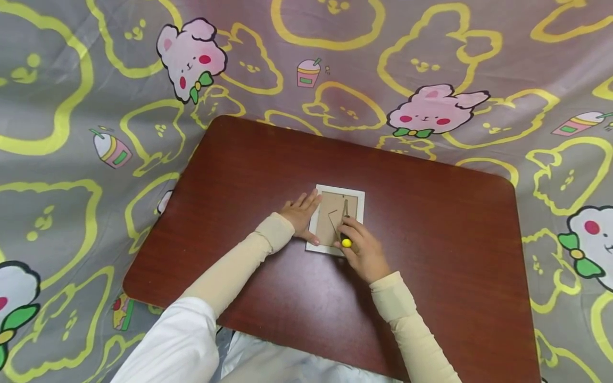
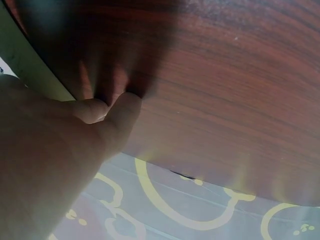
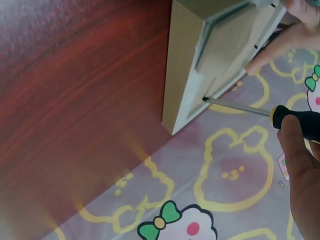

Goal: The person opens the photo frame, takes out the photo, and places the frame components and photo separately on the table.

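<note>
A picture frame [image 1: 341, 189] with a white rim lies back side up on the table, its brown backing board [image 1: 326, 205] showing. My left hand [image 1: 298, 217] rests along the left side of the frame, fingers spread and thumb on the near corner. In the left wrist view, two fingertips of the left hand [image 2: 60, 132] touch the tabletop beside it. My right hand [image 1: 367, 254] grips a screwdriver [image 3: 300, 120] by its dark, yellow-trimmed handle. The screwdriver's tip meets a small dark spot [image 3: 205, 99] at the inner edge of the rim.
The reddish-brown wooden table [image 1: 431, 239] has rounded corners and spreads out on all sides of the frame. A grey curtain [image 1: 268, 53] with yellow outlines and pink rabbit prints hangs right behind and beside it.
</note>
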Available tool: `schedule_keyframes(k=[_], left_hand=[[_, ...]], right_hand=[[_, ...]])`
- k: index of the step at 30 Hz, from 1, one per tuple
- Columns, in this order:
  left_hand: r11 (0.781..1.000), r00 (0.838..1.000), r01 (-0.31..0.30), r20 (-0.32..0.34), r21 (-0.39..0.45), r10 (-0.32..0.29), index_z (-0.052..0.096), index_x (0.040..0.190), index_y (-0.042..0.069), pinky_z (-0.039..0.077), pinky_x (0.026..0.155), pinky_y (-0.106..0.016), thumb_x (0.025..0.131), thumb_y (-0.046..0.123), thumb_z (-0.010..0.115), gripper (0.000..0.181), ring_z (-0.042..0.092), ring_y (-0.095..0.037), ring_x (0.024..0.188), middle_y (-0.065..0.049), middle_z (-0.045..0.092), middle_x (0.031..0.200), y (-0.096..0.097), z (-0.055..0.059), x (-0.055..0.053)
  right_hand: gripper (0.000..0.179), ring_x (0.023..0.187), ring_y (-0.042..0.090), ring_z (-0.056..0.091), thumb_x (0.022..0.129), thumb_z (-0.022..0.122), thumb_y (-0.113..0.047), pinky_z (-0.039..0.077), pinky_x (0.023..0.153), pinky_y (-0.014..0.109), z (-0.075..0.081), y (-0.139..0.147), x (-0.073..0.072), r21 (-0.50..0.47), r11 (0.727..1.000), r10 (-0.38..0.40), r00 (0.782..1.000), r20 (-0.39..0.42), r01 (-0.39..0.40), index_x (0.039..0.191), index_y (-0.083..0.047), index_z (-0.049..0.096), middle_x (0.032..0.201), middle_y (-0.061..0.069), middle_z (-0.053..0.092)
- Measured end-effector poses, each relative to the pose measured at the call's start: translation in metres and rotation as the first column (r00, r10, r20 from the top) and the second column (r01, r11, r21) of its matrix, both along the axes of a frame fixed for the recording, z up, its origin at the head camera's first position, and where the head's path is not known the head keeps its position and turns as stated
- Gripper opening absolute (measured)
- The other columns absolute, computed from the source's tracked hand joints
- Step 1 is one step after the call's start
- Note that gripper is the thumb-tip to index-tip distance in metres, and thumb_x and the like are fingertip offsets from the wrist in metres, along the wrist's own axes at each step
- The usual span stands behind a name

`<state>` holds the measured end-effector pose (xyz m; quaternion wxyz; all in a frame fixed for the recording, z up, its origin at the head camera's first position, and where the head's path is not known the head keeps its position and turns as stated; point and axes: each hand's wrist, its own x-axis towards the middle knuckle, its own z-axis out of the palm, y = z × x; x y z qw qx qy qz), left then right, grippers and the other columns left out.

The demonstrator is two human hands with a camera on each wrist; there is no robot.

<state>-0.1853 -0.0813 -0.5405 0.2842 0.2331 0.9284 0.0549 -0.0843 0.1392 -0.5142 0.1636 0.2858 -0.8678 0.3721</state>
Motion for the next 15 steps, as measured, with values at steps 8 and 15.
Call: schedule_keyframes(k=[8, 15], left_hand=[[0.999, 1.0, 0.009, 0.001, 0.035, -0.009, -0.009, 0.163, 0.016, 0.019, 0.117, -0.058, 0.069, 0.073, 0.076, 0.138, -0.001, -0.032, 0.153, -0.006, -0.016, 0.167, -0.001, 0.008, 0.004], [1.0, 1.0, -0.005, 0.025, 0.023, 0.005, -0.016, 0.161, 0.021, 0.015, 0.118, -0.058, 0.067, 0.075, 0.075, 0.141, -0.007, -0.029, 0.153, -0.001, -0.024, 0.165, -0.001, 0.0, 0.0]], right_hand=[[0.04, 0.123, 0.039, 0.057, 0.076, 0.085, 0.001, 0.047, 0.1, 0.051, -0.011, -0.001, 0.001, 0.065, 0.998, 0.005, 0.999, 0.039, -0.007, 0.112, 0.0, 0.067, 0.133, 0.021, 0.06], [0.048, 0.127, 0.04, 0.051, 0.071, 0.09, -0.004, 0.043, 0.104, 0.051, -0.019, -0.007, 0.001, 0.231, 0.972, 0.027, 0.998, 0.062, -0.041, 0.112, -0.006, 0.065, 0.131, 0.022, 0.057]])
